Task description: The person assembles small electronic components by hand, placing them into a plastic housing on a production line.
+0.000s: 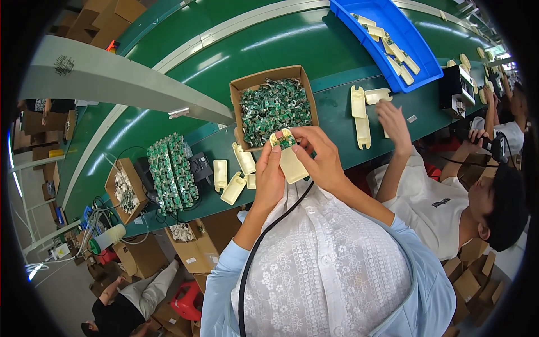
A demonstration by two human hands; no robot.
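Observation:
My left hand [270,178] and my right hand [321,157] hold a cream plastic casing [293,167] between them, close to my chest. A small green circuit board [285,142] sits in the casing's far end, and both thumbs press near it. Just beyond my hands stands a cardboard box [236,106], heaped with loose green circuit boards [275,106]. Left of my left hand, several cream casing shells [233,189] lie on the green table [216,147]; one leans by the box's near corner.
Stacked panels of green boards [171,174] and a cardboard box [137,182] of small pale parts are at left. A pale beam [140,81] crosses the far left. On the right, a co-worker's hand [394,124] reaches by more casings [358,104], below a blue bin [429,59].

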